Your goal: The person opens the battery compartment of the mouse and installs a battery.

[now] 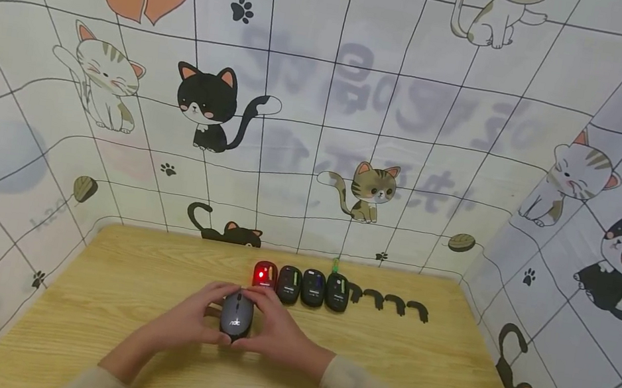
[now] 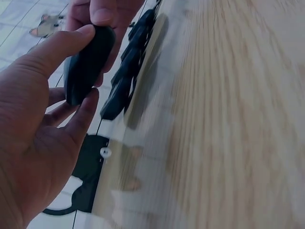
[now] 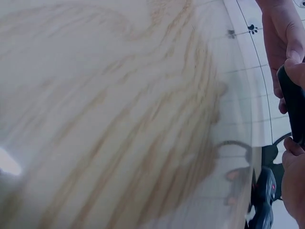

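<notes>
A grey computer mouse (image 1: 236, 318) with a light logo is held between both hands, front-left of a row of other mice. My left hand (image 1: 187, 316) grips its left side, thumb at the near end and fingers at the far end. From the other side my right hand (image 1: 281, 334) pinches it in the same way. In the left wrist view the mouse (image 2: 88, 69) shows its dark side, off the tabletop, between the left hand (image 2: 33, 119) and the right. Only part of the mouse (image 3: 291, 105) appears in the right wrist view.
Behind the hands stand a red mouse (image 1: 265, 274) with a glowing red light and three black mice, one a black mouse (image 1: 338, 293) with a green tab behind. Several curved black pieces (image 1: 395, 304) lie to their right. A cat-print cloth (image 1: 298, 118) surrounds the wooden table (image 1: 409, 383).
</notes>
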`<control>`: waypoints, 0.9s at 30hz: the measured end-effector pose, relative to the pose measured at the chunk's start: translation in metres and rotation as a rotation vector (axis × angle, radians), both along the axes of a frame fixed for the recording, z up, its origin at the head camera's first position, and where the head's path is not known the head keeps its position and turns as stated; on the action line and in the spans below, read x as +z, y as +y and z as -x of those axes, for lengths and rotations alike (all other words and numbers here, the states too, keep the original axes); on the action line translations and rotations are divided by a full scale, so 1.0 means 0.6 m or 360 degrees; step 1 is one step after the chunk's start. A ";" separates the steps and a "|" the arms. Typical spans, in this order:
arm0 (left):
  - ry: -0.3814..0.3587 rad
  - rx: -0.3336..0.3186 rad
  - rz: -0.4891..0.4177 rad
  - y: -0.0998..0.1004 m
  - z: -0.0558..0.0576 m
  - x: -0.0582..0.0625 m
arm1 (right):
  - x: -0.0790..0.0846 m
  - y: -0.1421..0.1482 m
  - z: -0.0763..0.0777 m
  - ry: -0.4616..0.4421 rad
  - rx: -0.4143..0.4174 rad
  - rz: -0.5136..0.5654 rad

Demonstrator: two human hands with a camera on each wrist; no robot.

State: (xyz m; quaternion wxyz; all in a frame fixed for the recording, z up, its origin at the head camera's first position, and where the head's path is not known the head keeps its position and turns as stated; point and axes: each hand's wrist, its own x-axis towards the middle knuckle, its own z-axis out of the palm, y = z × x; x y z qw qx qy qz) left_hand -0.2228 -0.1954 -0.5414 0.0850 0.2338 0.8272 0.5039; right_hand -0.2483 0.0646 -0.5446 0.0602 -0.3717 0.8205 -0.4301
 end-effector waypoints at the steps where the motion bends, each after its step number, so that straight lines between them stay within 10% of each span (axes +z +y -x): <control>1: 0.0000 -0.0004 -0.0004 0.006 0.002 0.000 | 0.001 0.007 0.000 0.0008 -0.0003 0.0004; 27: 0.0114 -0.0085 0.0008 0.137 0.031 0.011 | 0.023 0.142 -0.004 0.0004 -0.0143 0.0031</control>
